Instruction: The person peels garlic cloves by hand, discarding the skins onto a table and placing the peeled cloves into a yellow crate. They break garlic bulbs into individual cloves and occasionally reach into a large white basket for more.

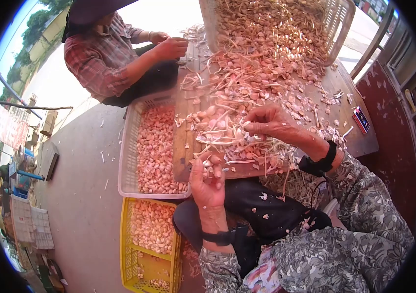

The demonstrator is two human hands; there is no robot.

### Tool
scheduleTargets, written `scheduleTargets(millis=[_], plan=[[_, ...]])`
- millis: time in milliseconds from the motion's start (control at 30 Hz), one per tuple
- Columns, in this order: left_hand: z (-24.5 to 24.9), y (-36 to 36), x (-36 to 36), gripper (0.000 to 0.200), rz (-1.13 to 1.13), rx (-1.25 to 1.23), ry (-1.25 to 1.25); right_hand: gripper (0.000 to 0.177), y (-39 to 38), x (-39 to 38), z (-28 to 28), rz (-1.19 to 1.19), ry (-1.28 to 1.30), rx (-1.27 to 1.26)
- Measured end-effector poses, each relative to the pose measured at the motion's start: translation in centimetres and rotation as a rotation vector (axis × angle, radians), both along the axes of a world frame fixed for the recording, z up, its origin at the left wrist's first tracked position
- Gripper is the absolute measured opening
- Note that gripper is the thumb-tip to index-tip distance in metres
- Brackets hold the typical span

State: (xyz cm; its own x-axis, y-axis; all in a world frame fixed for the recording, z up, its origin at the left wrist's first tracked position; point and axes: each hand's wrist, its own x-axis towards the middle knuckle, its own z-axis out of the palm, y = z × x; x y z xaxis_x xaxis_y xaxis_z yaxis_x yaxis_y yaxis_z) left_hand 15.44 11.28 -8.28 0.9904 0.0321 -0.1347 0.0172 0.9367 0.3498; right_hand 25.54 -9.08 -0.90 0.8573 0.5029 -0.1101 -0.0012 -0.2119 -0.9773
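Observation:
My left hand (209, 183) is at the near edge of the wooden table, palm up, its fingers curled around pale garlic cloves (209, 168). Over the table, my right hand (275, 125) has thumb and fingers pinched together at a small whitish piece, too small to make out. Below and beside both hands spreads a heap of garlic (217, 115) with dry stems, loose cloves and papery skins. Each wrist wears a black strap.
A tipped crate (341, 29) spills garlic onto the wooden table (183, 146). At the left stand a pale crate (124, 161) and a yellow crate (126, 244), both holding cloves. A red-and-blue box (361, 120) lies at right. A co-worker (103, 61) sits across, hands raised.

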Motion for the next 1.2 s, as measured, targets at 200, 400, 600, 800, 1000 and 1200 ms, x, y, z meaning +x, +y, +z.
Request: scheduleTargets(millis=[200,400,600,800,1000,1200], plan=[[0.2,0.0,-0.1,0.033,0.005,-0.002,0.001,0.017,0.8,-4.8,4.9,0.095,0.365,0.233],[0.6,0.0,-0.2,0.038,-0.016,-0.014,-0.027,0.012,1.4,-11.6,12.3,0.634,-0.020,0.364],[0.5,0.0,-0.2,0.039,0.006,-0.050,-0.020,0.013,1.6,-14.4,15.2,0.858,-0.152,0.620],[0.1,0.0,-0.1,0.040,-0.006,-0.088,-0.049,0.021,0.9,-13.9,13.4,0.926,0.043,0.811],[0.4,-0.4,0.1,0.033,0.006,-0.065,0.003,0.011,3.0,-16.8,14.0,0.487,-0.070,0.861],[0.5,-0.5,0.0,0.034,0.019,-0.022,0.035,0.015,2.7,-15.7,13.3,0.482,0.023,0.876]])
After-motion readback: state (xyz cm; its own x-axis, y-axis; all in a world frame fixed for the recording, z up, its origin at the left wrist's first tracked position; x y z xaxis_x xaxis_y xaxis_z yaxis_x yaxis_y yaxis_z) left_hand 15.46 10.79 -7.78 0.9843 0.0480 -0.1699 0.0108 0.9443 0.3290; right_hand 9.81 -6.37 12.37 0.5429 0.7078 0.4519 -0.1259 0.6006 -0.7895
